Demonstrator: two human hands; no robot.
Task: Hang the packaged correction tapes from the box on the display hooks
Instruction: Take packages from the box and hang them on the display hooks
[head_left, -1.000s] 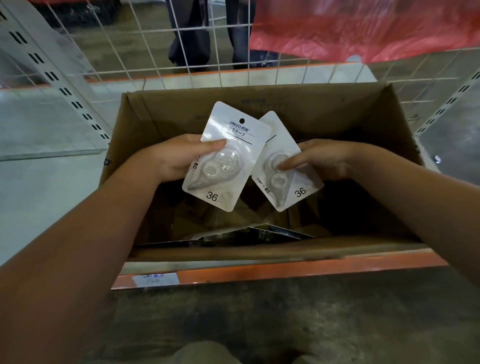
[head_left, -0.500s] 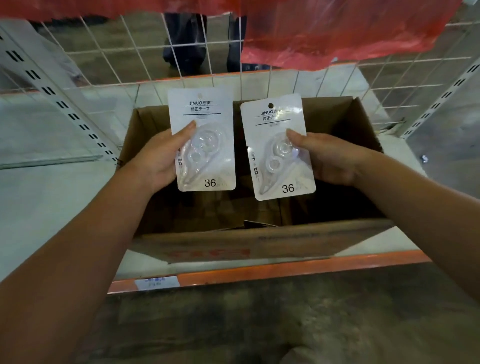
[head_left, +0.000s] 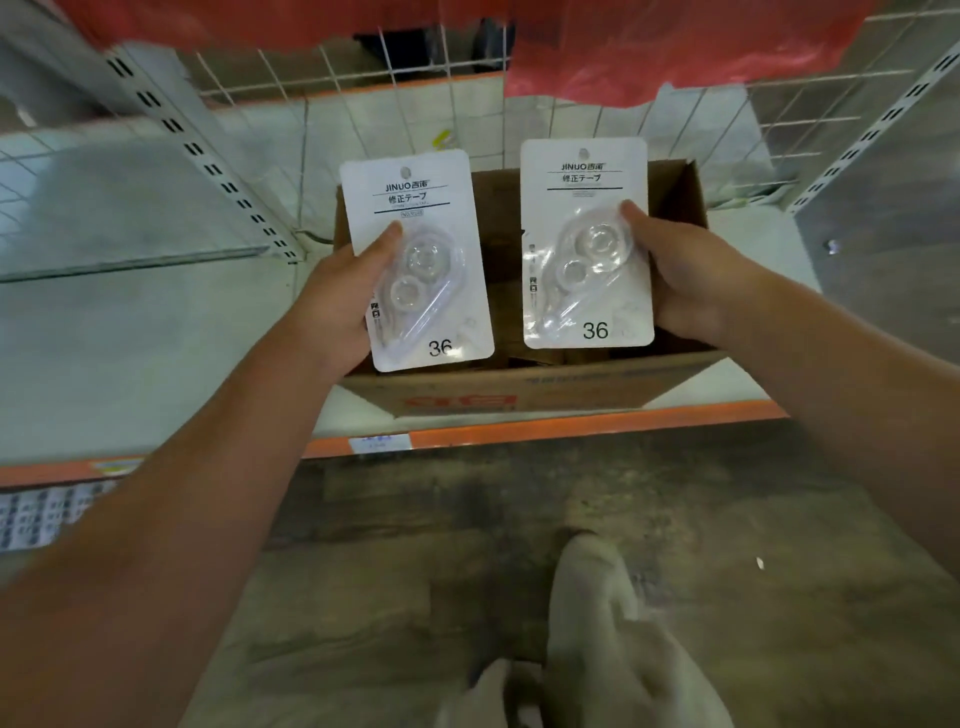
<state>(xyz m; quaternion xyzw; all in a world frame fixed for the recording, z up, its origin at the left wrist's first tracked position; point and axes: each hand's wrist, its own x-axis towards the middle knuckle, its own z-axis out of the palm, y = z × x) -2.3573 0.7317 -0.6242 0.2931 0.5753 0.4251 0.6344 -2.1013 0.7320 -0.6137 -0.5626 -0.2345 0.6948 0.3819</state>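
At the bottom of the frame, near the middle, is a leg in pale trousers (head_left: 597, 613) over a dark floor (head_left: 395, 525). Two bare arms reach up from the lower corners. The left hand (head_left: 337, 291) holds a white correction tape pack (head_left: 415, 260) left of center, with its thumb on the front. The right hand (head_left: 696, 280) holds a second pack (head_left: 587, 244) right of center, also with its thumb on the front. Both packs stand upright, side by side but apart, and each shows the number 36. Just behind them an open brown box (head_left: 519, 395) sits on a shelf with an orange edge (head_left: 571, 423). Farther back is a white wire grid (head_left: 363, 78). Red plastic (head_left: 649, 47) hangs along the top of the frame.
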